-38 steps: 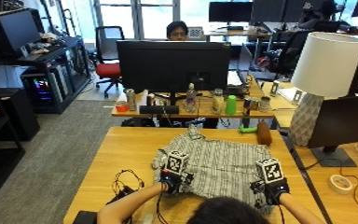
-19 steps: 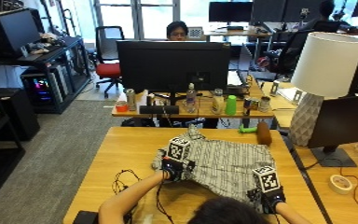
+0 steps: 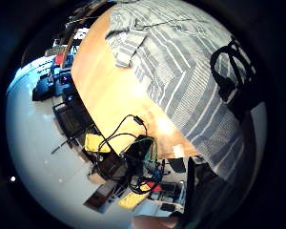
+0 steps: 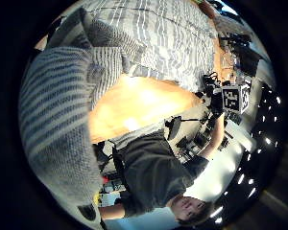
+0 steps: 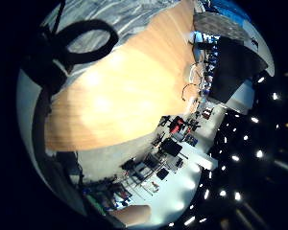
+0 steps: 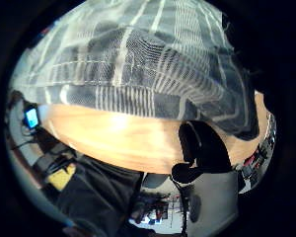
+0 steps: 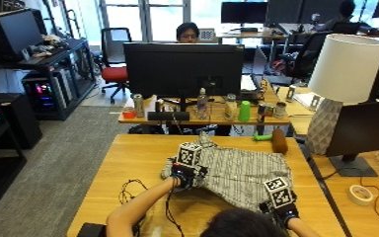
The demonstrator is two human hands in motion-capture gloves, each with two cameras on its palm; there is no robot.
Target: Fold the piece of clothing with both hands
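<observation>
**Both hands working at the striped shirt near the bench's front edge**

The person is reaching forward over the wooden bench [image 7: 137,158] with both forearms. The left hand [image 7: 181,174] is sitting at the left side of the grey striped shirt [image 7: 242,170], raised a little off the wood, with a bunch of the cloth gathered at it; in the left thumb side palm view the striped fabric [image 4: 62,120] is folding up close against the palm, so the hand appears to be pinching the shirt's left edge, though the fingers themselves are hidden under the glove's back. The right hand [image 7: 282,210] is lying low at the shirt's near right corner, close to the bench's front edge. In the right thumb side palm view the hem [image 6: 138,94] is arching right over the camera with the bench showing beneath it, which suggests lifted cloth, but I cannot tell whether the fingers are curled round it or lying flat.

The shirt is lying spread across the middle of the bench, its collar end pointing toward the far edge and a sleeve [image 3: 126,45] lying out to the left. The person's head [image 7: 242,224] is covering the shirt's nearest part and most of the right wrist.
</observation>
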